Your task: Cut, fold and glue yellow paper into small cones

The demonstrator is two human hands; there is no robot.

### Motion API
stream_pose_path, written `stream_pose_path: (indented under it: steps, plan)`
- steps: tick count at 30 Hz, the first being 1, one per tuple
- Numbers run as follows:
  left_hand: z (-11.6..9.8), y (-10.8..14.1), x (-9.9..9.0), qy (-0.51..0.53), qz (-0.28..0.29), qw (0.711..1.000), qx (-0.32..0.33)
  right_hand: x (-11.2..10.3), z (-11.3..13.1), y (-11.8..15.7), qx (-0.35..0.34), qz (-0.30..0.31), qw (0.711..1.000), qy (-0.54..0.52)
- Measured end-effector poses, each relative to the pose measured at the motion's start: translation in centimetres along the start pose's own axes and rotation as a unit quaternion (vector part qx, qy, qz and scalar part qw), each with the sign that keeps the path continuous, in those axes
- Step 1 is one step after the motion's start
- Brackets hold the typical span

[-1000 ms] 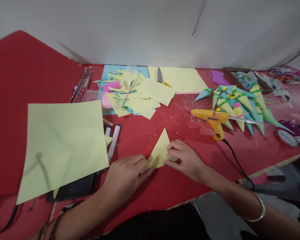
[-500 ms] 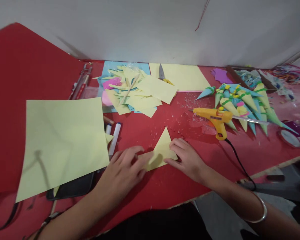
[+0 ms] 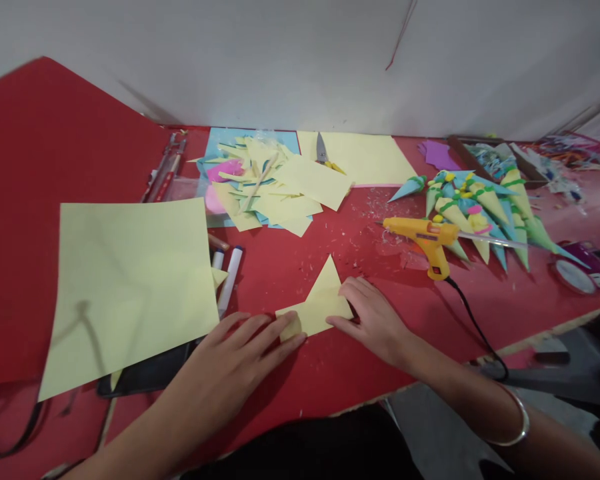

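Observation:
A piece of pale yellow paper (image 3: pixel 325 297) lies on the red tabletop, its pointed corner facing away from me. At its left end, my left hand (image 3: pixel 245 357) has its fingers extended, with index finger and thumb closed about a curled bit of the paper. My right hand (image 3: pixel 373 317) grips the right corner between thumb and bent fingers. A yellow hot glue gun (image 3: pixel 423 233) lies beyond my right hand. Left of my left hand is a large pale yellow sheet (image 3: pixel 135 287), with white markers (image 3: pixel 230 280) beside it.
A heap of paper scraps (image 3: pixel 275 180) lies at the back, with scissors (image 3: pixel 325 152) on a yellow sheet to its right. Several decorated paper cones (image 3: pixel 485 207) are piled behind the glue gun. A tape roll (image 3: pixel 573 275) sits far right. The glue gun's black cord (image 3: pixel 473 317) runs over the front edge.
My left hand has shifted slightly, its fingers straightening over the paper's left end, and more of that end now shows. My right hand keeps its grip. The view has moved slightly.

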State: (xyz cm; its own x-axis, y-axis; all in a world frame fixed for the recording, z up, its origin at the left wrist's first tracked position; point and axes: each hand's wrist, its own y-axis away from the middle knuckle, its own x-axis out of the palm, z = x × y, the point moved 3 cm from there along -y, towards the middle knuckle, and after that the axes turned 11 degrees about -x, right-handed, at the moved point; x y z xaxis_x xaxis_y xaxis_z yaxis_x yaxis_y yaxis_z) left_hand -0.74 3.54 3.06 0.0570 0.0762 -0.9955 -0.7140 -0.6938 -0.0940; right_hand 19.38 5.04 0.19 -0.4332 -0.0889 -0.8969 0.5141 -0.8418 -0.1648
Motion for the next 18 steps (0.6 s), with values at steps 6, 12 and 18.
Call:
stream_pose_path:
  steps: [6, 12, 18]
  plan:
    - [0.3, 1.4, -0.3, -0.002, -0.028, 1.000, -0.003, -0.2, 0.6, 0.9, -0.019, -0.054, 0.998, 0.011]
    - [0.4, 1.6, 0.1, -0.007, -0.006, 1.000, -0.021, -0.2, 2.5, 1.9, -0.196, -0.018, 0.972, 0.126]
    - [0.5, 1.8, 0.4, 0.009, 0.006, 0.999, -0.033, -0.4, 1.9, 2.5, -0.181, 0.038, 0.976, 0.118]
